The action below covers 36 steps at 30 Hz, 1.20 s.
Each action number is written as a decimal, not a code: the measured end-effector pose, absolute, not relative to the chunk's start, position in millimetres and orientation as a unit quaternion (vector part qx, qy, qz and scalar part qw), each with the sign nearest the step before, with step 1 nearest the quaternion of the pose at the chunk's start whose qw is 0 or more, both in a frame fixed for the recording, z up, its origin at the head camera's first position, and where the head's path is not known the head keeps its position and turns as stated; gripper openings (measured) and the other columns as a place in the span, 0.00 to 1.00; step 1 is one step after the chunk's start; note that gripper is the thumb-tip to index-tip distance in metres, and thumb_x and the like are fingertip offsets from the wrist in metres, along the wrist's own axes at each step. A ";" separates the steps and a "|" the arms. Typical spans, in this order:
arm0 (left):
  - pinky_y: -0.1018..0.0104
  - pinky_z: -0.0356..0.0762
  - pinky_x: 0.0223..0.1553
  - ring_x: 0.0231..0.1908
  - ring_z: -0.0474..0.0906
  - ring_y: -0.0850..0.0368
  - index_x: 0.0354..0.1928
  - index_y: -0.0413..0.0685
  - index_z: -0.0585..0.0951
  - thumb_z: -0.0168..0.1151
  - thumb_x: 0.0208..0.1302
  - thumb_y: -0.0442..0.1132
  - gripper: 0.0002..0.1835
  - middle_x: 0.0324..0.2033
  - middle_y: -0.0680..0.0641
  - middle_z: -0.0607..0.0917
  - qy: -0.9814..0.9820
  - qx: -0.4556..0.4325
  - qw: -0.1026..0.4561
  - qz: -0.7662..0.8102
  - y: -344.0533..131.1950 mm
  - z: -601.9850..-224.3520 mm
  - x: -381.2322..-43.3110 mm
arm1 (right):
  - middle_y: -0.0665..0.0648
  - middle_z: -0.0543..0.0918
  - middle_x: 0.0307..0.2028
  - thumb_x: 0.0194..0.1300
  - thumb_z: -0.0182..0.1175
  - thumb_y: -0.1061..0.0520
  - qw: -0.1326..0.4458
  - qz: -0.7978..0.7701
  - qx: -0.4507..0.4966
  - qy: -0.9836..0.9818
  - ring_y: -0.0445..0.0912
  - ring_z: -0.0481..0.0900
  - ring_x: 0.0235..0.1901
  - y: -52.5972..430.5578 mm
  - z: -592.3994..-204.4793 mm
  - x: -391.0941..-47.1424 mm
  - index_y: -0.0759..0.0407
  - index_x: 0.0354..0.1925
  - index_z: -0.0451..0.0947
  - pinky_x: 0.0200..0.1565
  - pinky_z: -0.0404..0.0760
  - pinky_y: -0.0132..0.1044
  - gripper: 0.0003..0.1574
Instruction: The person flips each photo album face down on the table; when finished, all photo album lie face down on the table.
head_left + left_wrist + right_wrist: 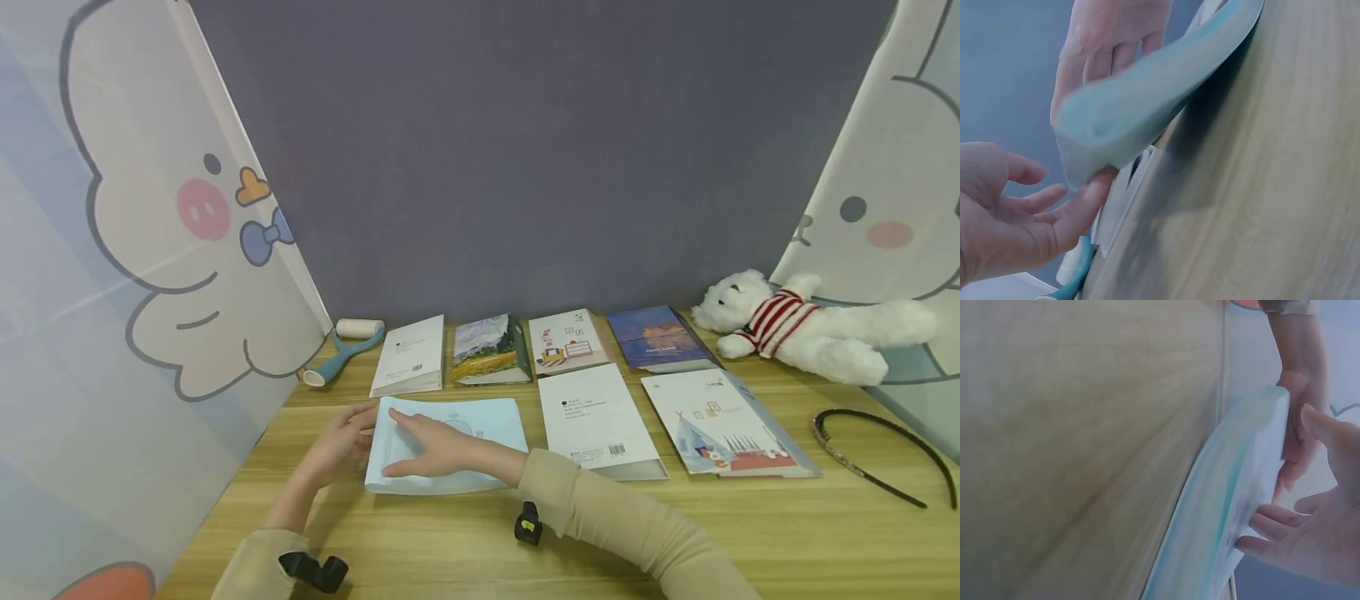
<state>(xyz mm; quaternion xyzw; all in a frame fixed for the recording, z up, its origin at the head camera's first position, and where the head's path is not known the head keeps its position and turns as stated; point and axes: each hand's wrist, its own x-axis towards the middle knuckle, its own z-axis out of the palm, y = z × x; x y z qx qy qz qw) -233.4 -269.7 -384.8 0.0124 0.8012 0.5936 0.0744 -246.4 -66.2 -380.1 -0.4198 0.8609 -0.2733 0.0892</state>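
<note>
A light-blue, soft-covered book (480, 417) with a small line drawing lies at the front left of the table, its left end bent up. My right hand (438, 446) rests on its top with thumb and fingers spread; in the right wrist view its fingertips (1249, 542) touch the cover. At the raised left end is my left hand (341, 446). The left wrist view shows one of its fingers (1094, 190) against the lower edge of that end (1097, 134), while the other fingers stand apart from it, loosely bent.
Behind stand a white book (411, 354), a landscape-cover book (487, 350), an illustrated book (567, 337) and a blue book (660, 333). Two more, a white book (596, 412) and a tent-picture book (720, 421), lie right. Also there: teal-handled roller (345, 354), teddy bear (795, 321), headband (862, 475).
</note>
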 end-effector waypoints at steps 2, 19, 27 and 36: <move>0.52 0.81 0.47 0.48 0.79 0.46 0.69 0.36 0.56 0.43 0.74 0.47 0.29 0.59 0.29 0.70 0.801 0.015 0.067 0.595 -271.0 -381.8 -232.0 | 0.58 0.61 0.69 0.60 0.59 0.36 0.083 -0.278 -0.421 0.859 0.47 0.62 0.67 -67.0 -378.9 -242.1 0.55 0.74 0.44 0.62 0.69 0.36 0.56; 0.69 0.81 0.43 0.39 0.74 0.61 0.69 0.36 0.55 0.37 0.76 0.48 0.29 0.54 0.40 0.66 0.761 -0.002 0.050 0.647 -271.2 -372.6 -228.5 | 0.61 0.69 0.60 0.55 0.63 0.35 -0.029 -0.236 -0.419 0.876 0.42 0.75 0.47 -83.5 -365.5 -217.3 0.51 0.74 0.31 0.40 0.76 0.26 0.67; 0.62 0.79 0.51 0.47 0.75 0.60 0.70 0.36 0.53 0.35 0.76 0.47 0.29 0.56 0.40 0.67 0.761 0.009 0.041 0.648 -267.9 -371.9 -228.8 | 0.48 0.74 0.23 0.54 0.59 0.52 -0.019 -0.275 -0.374 0.885 0.35 0.59 0.07 -88.3 -355.6 -215.7 0.56 0.73 0.42 0.10 0.59 0.25 0.55; 0.56 0.75 0.56 0.66 0.62 0.41 0.70 0.33 0.54 0.37 0.76 0.46 0.29 0.66 0.34 0.62 0.742 0.052 0.039 0.668 -259.0 -373.5 -226.9 | 0.46 0.61 0.08 0.64 0.51 0.60 0.051 -0.362 -0.329 0.871 0.38 0.54 0.06 -78.9 -335.2 -226.4 0.49 0.68 0.60 0.09 0.54 0.25 0.35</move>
